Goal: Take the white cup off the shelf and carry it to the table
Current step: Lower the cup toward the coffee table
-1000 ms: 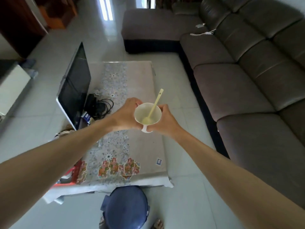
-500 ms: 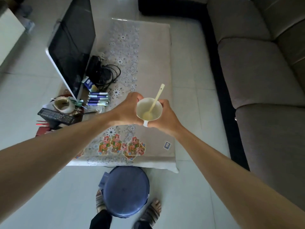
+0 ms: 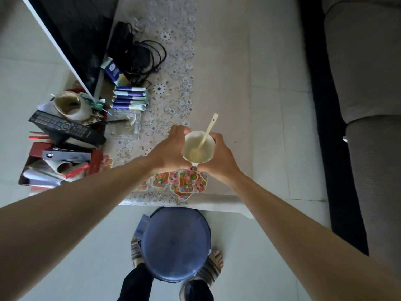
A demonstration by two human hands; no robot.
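Note:
The white cup (image 3: pixel 198 148) has a pale spoon (image 3: pixel 207 132) standing in it and a small handle pointing toward me. My left hand (image 3: pixel 171 148) wraps its left side and my right hand (image 3: pixel 220 158) wraps its right side. I hold it over the near part of the table (image 3: pixel 223 83), which is covered with a beige flowered cloth. Whether the cup touches the cloth is hidden by my hands.
On the table's left stand a tilted dark screen (image 3: pixel 73 40), black cables (image 3: pixel 138 57), blue-white sachets (image 3: pixel 130 98), a tape roll (image 3: pixel 71 105), a remote (image 3: pixel 65 127) and a red box (image 3: pixel 60 166). A blue stool (image 3: pixel 173 244) stands between my feet. A grey sofa (image 3: pixel 368 105) runs along the right.
I have stepped closer and my view has tilted down, so the table's near edge and the stool lie under me. Both hands still hold the cup, lower over the cloth.

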